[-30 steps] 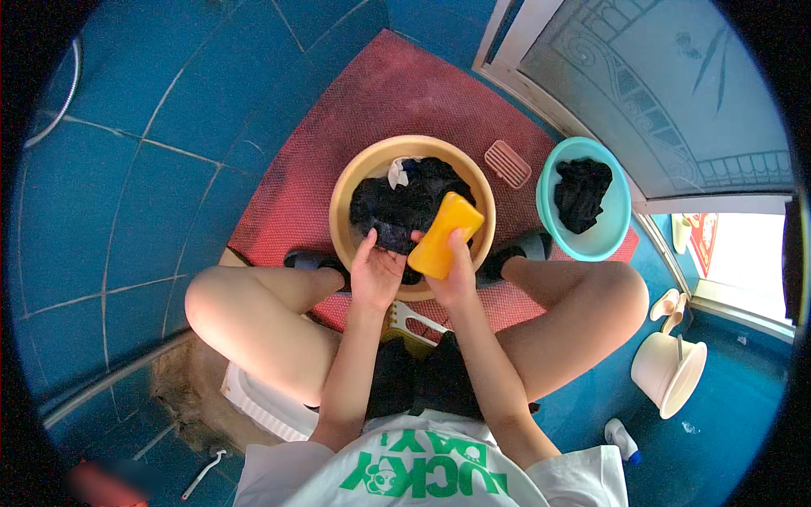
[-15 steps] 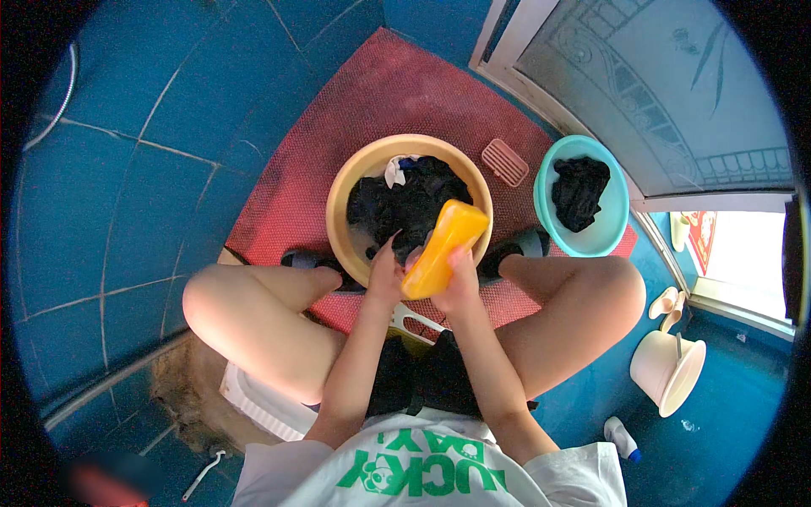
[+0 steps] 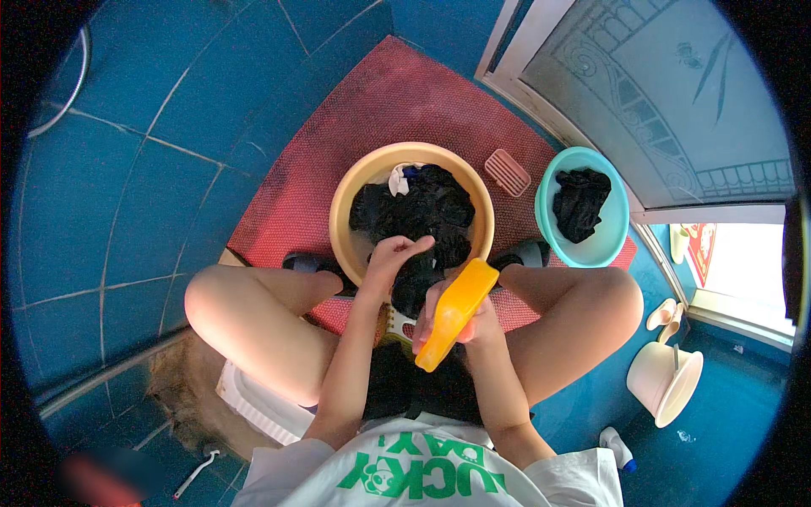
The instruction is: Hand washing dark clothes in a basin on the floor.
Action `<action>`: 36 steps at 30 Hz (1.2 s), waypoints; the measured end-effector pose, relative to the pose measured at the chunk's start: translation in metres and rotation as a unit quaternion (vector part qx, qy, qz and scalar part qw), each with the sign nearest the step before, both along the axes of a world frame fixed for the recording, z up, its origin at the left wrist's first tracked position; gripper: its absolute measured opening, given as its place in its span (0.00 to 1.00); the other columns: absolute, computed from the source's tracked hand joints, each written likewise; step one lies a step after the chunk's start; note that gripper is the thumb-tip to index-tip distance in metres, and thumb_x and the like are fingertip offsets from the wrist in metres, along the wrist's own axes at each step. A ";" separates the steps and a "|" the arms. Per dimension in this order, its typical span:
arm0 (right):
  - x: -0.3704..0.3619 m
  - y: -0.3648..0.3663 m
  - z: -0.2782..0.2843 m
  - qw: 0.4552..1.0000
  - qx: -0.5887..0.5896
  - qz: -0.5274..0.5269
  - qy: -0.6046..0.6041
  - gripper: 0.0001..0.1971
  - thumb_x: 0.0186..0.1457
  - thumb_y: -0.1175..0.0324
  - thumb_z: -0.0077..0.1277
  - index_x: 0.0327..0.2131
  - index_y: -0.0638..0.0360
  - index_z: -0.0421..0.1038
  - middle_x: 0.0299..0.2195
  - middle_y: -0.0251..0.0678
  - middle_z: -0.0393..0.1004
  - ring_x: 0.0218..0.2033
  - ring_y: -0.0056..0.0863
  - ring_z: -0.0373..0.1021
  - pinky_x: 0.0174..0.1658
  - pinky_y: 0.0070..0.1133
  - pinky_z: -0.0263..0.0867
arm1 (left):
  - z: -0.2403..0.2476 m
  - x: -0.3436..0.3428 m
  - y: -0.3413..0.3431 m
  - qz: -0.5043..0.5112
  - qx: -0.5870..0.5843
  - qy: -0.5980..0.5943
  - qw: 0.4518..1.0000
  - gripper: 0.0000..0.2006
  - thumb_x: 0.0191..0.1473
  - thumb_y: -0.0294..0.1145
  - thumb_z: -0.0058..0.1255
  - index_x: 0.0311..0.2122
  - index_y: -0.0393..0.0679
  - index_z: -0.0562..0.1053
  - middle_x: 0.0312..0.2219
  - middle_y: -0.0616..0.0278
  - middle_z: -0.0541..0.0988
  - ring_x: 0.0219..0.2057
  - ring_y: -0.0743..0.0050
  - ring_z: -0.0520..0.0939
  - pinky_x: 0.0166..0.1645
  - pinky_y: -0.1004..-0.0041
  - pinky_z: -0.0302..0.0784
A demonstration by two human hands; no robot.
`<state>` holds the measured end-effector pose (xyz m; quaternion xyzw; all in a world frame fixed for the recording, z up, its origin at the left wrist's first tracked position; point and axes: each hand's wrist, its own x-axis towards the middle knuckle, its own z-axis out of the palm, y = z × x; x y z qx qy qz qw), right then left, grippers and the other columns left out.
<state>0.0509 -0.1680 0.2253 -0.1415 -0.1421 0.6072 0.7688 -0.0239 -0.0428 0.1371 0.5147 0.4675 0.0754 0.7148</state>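
A yellow plastic bottle (image 3: pixel 454 313) is gripped in my right hand (image 3: pixel 477 319), tilted with its top toward the basin. My left hand (image 3: pixel 393 256) hovers over the near rim of the tan round basin (image 3: pixel 345 203), fingers curled and holding nothing I can see. The basin holds dark wet clothes (image 3: pixel 422 215) and a small white piece (image 3: pixel 400 177) at its far side. I sit low with both bare knees spread on either side of the basin.
A teal basin (image 3: pixel 614 232) with a dark garment stands to the right on the red mat (image 3: pixel 372 118). A pink scrubbing brush (image 3: pixel 507 171) lies between the basins. A cream bucket (image 3: pixel 663 384) and a small white bottle (image 3: pixel 617 446) sit lower right. Blue tiles surround the mat.
My right hand has drawn the yellow bottle back from over the basin toward my body. My left hand stays at the basin's near rim.
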 end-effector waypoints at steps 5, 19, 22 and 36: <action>-0.002 -0.004 -0.006 0.999 -0.010 0.028 -0.035 0.23 0.37 0.66 0.59 0.38 0.62 0.61 0.24 0.46 0.67 0.23 0.45 0.70 0.24 0.39 0.69 | 0.023 0.002 -0.003 0.030 0.336 -0.105 0.936 0.07 0.42 0.32 0.55 0.26 0.41 0.73 0.17 0.70 0.69 0.20 0.88 0.66 0.27 0.84 0.61; 0.010 -0.002 -0.011 0.995 -0.089 0.027 -0.024 0.26 0.33 0.67 0.62 0.39 0.62 0.64 0.32 0.35 0.72 0.32 0.24 0.70 0.37 0.23 0.67 | 0.018 -0.023 0.012 -0.228 0.130 0.135 0.955 0.28 0.37 0.57 0.53 0.28 0.35 0.72 0.19 0.60 0.73 0.17 0.72 0.72 0.27 0.74 0.69; 0.010 -0.001 -0.009 0.993 -0.107 0.020 -0.042 0.25 0.34 0.67 0.61 0.39 0.62 0.64 0.32 0.35 0.72 0.31 0.25 0.70 0.36 0.24 0.67 | 0.000 -0.024 0.006 -0.220 0.142 0.111 0.959 0.27 0.38 0.56 0.53 0.27 0.35 0.72 0.21 0.57 0.75 0.20 0.70 0.75 0.28 0.73 0.70; 0.014 0.003 -0.002 0.993 -0.119 -0.013 -0.019 0.24 0.34 0.66 0.60 0.36 0.64 0.61 0.23 0.46 0.66 0.21 0.40 0.68 0.22 0.38 0.69 | -0.056 -0.032 0.003 -0.230 0.113 0.193 0.947 0.13 0.44 0.38 0.51 0.27 0.36 0.70 0.19 0.57 0.73 0.21 0.70 0.75 0.25 0.73 0.70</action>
